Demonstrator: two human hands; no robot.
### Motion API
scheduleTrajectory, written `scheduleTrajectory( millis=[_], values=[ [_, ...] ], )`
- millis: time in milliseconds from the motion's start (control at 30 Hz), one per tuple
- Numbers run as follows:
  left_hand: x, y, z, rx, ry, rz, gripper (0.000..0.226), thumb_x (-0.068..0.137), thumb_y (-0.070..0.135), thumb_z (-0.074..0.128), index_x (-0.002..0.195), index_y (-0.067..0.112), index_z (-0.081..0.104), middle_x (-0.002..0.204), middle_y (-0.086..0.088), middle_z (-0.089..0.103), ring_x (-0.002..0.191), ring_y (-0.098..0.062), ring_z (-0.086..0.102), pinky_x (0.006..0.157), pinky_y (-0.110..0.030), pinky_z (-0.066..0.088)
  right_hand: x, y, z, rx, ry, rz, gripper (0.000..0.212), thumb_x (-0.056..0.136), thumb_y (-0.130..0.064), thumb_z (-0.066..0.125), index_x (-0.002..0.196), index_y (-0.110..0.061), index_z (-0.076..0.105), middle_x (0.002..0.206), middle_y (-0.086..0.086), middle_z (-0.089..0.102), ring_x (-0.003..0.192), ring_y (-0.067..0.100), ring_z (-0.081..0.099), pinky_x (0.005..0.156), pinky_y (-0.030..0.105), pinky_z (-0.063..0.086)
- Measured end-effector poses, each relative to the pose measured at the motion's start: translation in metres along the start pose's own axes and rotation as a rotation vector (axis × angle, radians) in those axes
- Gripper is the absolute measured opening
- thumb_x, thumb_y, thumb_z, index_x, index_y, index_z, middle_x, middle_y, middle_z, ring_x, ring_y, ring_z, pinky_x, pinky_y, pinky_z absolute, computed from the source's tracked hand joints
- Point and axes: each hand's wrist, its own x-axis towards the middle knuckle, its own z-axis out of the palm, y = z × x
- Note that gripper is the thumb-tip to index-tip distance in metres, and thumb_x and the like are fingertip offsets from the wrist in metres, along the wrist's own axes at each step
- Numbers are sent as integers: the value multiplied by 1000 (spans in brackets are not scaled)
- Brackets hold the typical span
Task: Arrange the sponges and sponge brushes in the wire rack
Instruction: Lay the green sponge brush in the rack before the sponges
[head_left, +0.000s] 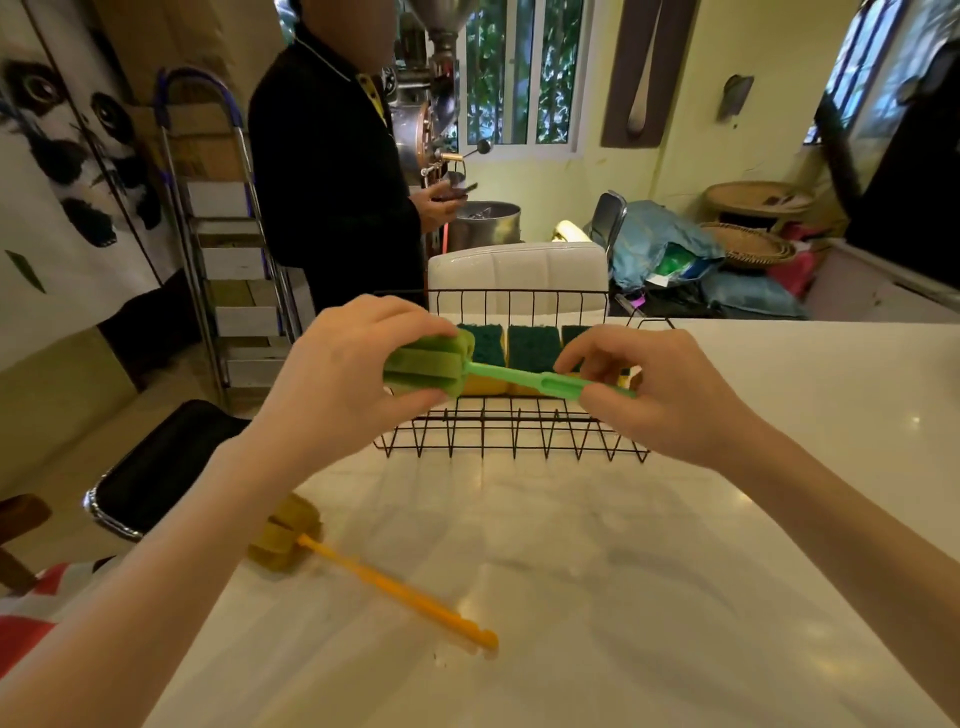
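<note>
A black wire rack (511, 434) stands on the white table (571, 571). Inside it, three sponges (532, 348) with dark green tops and yellow bodies stand in a row along the back. I hold a green sponge brush (498, 375) level over the rack's front. My left hand (337, 374) grips its green foam head, and my right hand (660, 384) pinches the plastic handle. A yellow sponge brush (363, 571) with an orange handle lies on the table near my left forearm, its foam head toward the table's left edge.
A person in black stands behind the table's far left, holding a phone. A white padded chair (519, 267) sits right behind the rack. A black stool (156, 462) and a stepladder (228, 249) are to the left of the table.
</note>
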Motion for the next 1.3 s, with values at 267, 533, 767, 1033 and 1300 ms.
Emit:
scheduleTrajectory(
  millis=[267,533,767,1033,1300],
  values=[
    [36,-24,30,-87,-26,-94,45,70,22,72,113,24,58,110,0,63,102,-17,54,89,-43,49,37,35,7,-50,6,-7,12,72,-13,59,81,-19,63,70,12,65,65,26,57,58,38,47],
    [43,-52,49,-88,-157,-214,40,72,20,71,110,23,60,98,6,60,92,-13,54,83,-30,47,61,57,28,-1,-192,87,20,73,-9,63,88,-21,63,85,9,66,78,28,61,66,40,53],
    [45,-62,62,45,-423,-279,37,73,28,70,108,24,57,102,5,61,93,-15,54,81,-30,47,80,71,41,-126,-524,158,23,80,-2,57,84,-24,61,83,-11,57,75,-1,53,66,14,42],
    [44,-63,69,103,-509,-290,23,76,22,66,97,22,57,107,-1,60,95,-17,51,85,-33,47,82,75,51,-280,-638,185,25,90,-5,47,102,-15,66,98,-1,59,86,11,51,72,16,38],
    [44,-63,72,72,-569,-292,29,83,25,59,112,19,58,122,-5,57,110,-20,51,95,-34,43,76,68,54,-320,-742,251,28,93,-16,42,117,-15,57,121,6,58,94,13,47,84,23,36]
  ],
)
